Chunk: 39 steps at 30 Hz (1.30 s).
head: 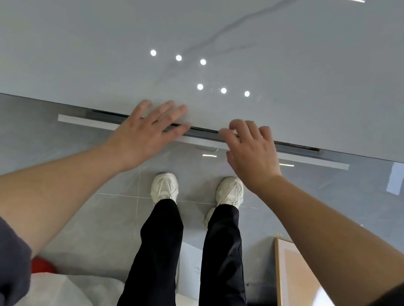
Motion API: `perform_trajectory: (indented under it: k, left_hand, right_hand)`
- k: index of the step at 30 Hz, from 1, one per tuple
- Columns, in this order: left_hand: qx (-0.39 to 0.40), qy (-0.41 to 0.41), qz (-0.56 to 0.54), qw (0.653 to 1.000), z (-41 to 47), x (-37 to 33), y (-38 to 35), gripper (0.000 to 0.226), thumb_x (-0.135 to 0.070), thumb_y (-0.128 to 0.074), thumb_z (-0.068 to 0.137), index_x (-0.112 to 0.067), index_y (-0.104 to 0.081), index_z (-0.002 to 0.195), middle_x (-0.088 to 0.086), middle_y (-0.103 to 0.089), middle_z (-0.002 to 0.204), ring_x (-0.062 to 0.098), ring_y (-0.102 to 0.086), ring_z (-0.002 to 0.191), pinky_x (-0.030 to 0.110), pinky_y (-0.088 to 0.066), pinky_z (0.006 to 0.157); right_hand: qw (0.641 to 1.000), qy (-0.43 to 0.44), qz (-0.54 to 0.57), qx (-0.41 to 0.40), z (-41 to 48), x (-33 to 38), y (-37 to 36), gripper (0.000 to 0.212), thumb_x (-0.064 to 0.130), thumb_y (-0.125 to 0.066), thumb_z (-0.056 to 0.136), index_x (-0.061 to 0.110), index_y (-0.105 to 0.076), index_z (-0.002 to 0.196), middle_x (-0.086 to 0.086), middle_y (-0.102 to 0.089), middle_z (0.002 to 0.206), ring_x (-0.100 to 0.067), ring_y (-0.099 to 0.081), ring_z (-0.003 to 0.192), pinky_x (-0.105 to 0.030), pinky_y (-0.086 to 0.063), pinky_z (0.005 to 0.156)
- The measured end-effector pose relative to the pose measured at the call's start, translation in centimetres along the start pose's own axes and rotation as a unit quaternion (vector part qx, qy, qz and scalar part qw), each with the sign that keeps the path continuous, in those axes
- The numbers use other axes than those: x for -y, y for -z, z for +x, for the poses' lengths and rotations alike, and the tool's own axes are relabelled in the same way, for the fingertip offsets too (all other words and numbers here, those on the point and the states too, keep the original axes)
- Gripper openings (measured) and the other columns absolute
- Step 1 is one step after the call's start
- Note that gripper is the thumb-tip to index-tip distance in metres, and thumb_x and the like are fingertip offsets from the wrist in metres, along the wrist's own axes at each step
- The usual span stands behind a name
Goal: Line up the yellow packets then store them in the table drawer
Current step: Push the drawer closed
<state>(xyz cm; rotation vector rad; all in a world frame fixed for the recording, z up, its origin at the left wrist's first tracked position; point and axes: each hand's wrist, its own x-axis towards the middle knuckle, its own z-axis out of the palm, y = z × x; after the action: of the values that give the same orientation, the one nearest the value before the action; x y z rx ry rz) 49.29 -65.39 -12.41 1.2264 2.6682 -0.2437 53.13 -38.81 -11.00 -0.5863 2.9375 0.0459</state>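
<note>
Two hands at the near edge of the table (215,35), over a drawer (88,122) that stands a crack open.
The left hand (151,131) lies with its fingers straight and spread across the table edge and the drawer's dark gap. The right hand (251,153), just beside it, has its fingers loosely bent and gripping nothing, tips at the same edge. The drawer front juts slightly from under the glossy grey top; its inside cannot be seen. White shoes (165,185) stand below on the tiled floor (36,146).

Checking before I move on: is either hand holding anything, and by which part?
Nothing is held: the left hand and right hand are open over the drawer front.
</note>
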Motion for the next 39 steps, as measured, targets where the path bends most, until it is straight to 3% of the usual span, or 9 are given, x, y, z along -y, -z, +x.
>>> perform_trajectory:
  k: [1, 3, 4, 6, 11, 19, 26, 39]
  left_hand:
    - [0.027, 0.023, -0.011, 0.999, 0.4, 0.3, 0.4, 0.097, -0.009, -0.078, 0.066, -0.021, -0.025, 0.147, 0.012, -0.014, 0.158, 0.031, -0.018, 0.144, 0.055, -0.021, 0.109]
    - [0.091, 0.055, -0.019, 0.994, 1.1, 0.7, 0.9, 0.115, -0.031, -0.083, 0.067, -0.02, -0.007, 0.153, 0.017, 0.0, 0.16, 0.036, -0.005, 0.147, 0.057, -0.014, 0.113]
    - [0.114, 0.067, -0.014, 0.991, 1.4, 0.7, 1.2, 0.123, -0.04, -0.083, 0.066, -0.02, 0.001, 0.153, 0.019, 0.006, 0.16, 0.038, -0.001, 0.147, 0.058, -0.012, 0.114]
    - [0.133, 0.088, 0.001, 0.987, 2.1, 0.3, 1.2, 0.13, -0.048, -0.08, 0.067, -0.019, 0.014, 0.151, 0.022, 0.014, 0.158, 0.041, 0.004, 0.146, 0.058, -0.011, 0.115]
    - [0.134, 0.122, 0.005, 0.983, 3.3, -0.6, 0.9, 0.128, -0.047, -0.075, 0.074, -0.017, 0.025, 0.148, 0.024, 0.02, 0.156, 0.045, 0.006, 0.145, 0.058, -0.013, 0.116]
    - [0.139, 0.133, 0.018, 0.981, 4.1, -0.9, 0.2, 0.115, -0.039, -0.066, 0.084, -0.015, 0.028, 0.147, 0.026, 0.022, 0.154, 0.048, 0.005, 0.144, 0.062, -0.016, 0.113]
    - [0.13, 0.118, 0.014, 0.984, 4.2, -1.0, -0.2, 0.095, -0.025, -0.049, 0.093, -0.013, 0.029, 0.147, 0.03, 0.026, 0.151, 0.051, 0.007, 0.142, 0.066, -0.014, 0.112]
    - [0.094, 0.12, -0.014, 0.988, 4.1, -1.0, -0.4, 0.086, -0.018, -0.039, 0.095, -0.011, 0.03, 0.145, 0.03, 0.019, 0.153, 0.051, 0.002, 0.143, 0.067, -0.015, 0.111]
  right_hand:
    - [0.999, -0.014, -0.015, 0.027, 0.0, -0.3, 0.4, 0.067, 0.015, -0.08, 0.065, 0.023, -0.053, 0.125, -0.007, -0.053, 0.131, -0.027, -0.053, 0.116, -0.042, -0.042, 0.09]
    - [0.989, -0.049, -0.026, 0.136, 0.3, -0.7, 0.9, 0.097, 0.032, -0.077, 0.076, 0.029, -0.015, 0.151, -0.009, -0.012, 0.16, -0.032, -0.017, 0.146, -0.053, -0.022, 0.113]
    - [0.98, -0.064, -0.025, 0.189, 0.4, -0.9, 0.9, 0.107, 0.039, -0.074, 0.079, 0.031, 0.004, 0.152, -0.008, 0.008, 0.162, -0.033, 0.001, 0.149, -0.058, -0.012, 0.116]
    - [0.969, -0.092, -0.025, 0.229, 0.7, -1.1, 0.6, 0.117, 0.045, -0.073, 0.08, 0.033, 0.021, 0.149, -0.008, 0.026, 0.158, -0.037, 0.015, 0.147, -0.064, -0.01, 0.114]
    - [0.965, -0.139, -0.04, 0.219, 1.6, -1.1, -0.5, 0.126, 0.031, -0.077, 0.077, 0.036, 0.029, 0.144, -0.01, 0.026, 0.157, -0.044, 0.013, 0.145, -0.068, -0.024, 0.106]
    - [0.966, -0.145, -0.052, 0.208, 1.8, -1.0, -1.5, 0.132, 0.027, -0.079, 0.073, 0.033, 0.032, 0.144, -0.012, 0.025, 0.157, -0.046, 0.012, 0.144, -0.071, -0.025, 0.103]
    - [0.966, -0.139, -0.049, 0.214, 2.0, -1.1, -1.8, 0.124, 0.028, -0.072, 0.078, 0.033, 0.033, 0.144, -0.013, 0.027, 0.156, -0.048, 0.015, 0.143, -0.074, -0.018, 0.104]
    - [0.971, -0.132, -0.05, 0.192, 1.9, -1.0, -2.1, 0.101, 0.004, -0.047, 0.087, 0.032, 0.031, 0.145, -0.015, 0.024, 0.157, -0.05, 0.013, 0.142, -0.075, -0.015, 0.104]
